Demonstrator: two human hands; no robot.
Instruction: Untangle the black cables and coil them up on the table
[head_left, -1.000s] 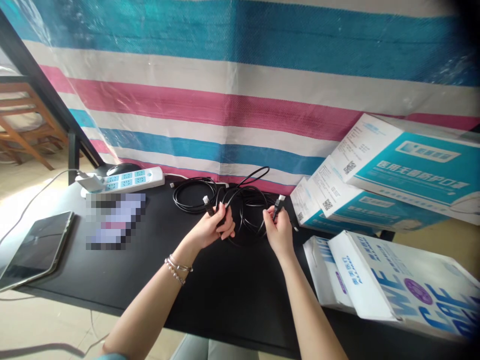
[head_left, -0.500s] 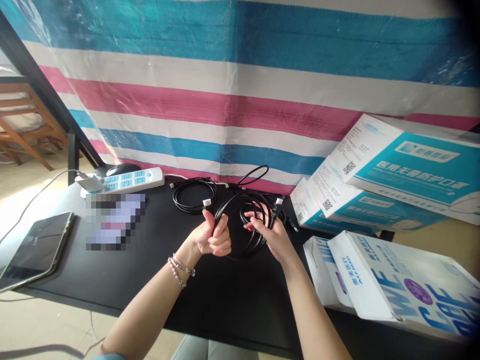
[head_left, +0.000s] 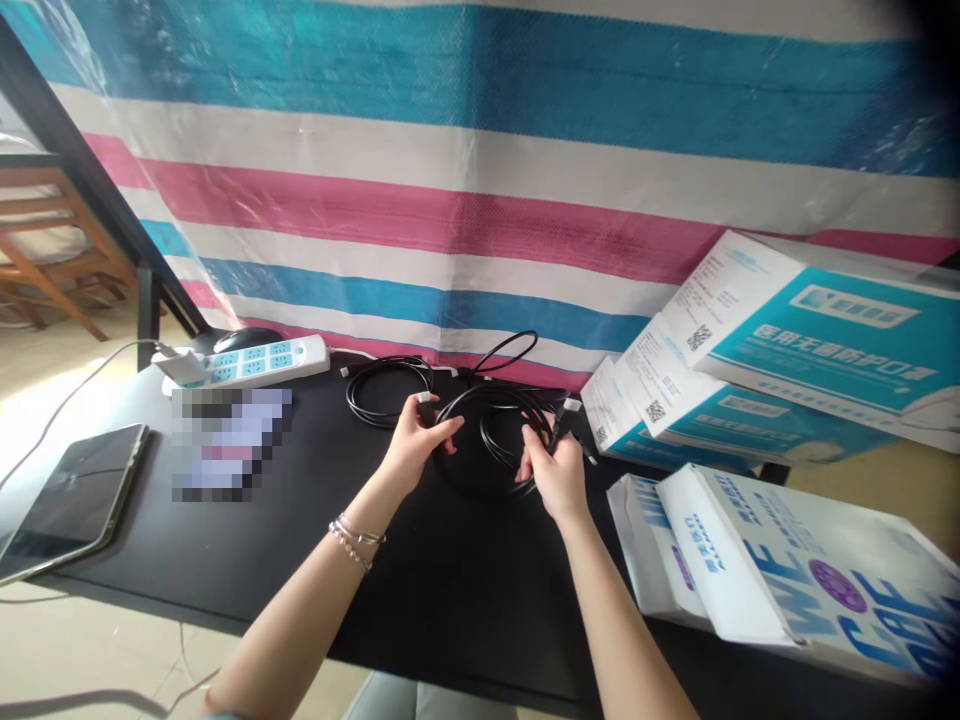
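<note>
Left hand pinches plug end, right hand fingers clamp black cable coil, table centre. Second coil at 10 o'clock, close — loops likely snag, tangle.

A woven plastic tarpaulin striped in blue, white and pink hangs as the back wall behind a black matte tabletop. A dark slanted metal post rises at the table's far left corner. Beyond it stands brown slatted wooden furniture on a pale beige tiled floor. Strong daylight falls from the left, washing out the floor and the table's left edge. The upper right corner of the view is dark.
</note>
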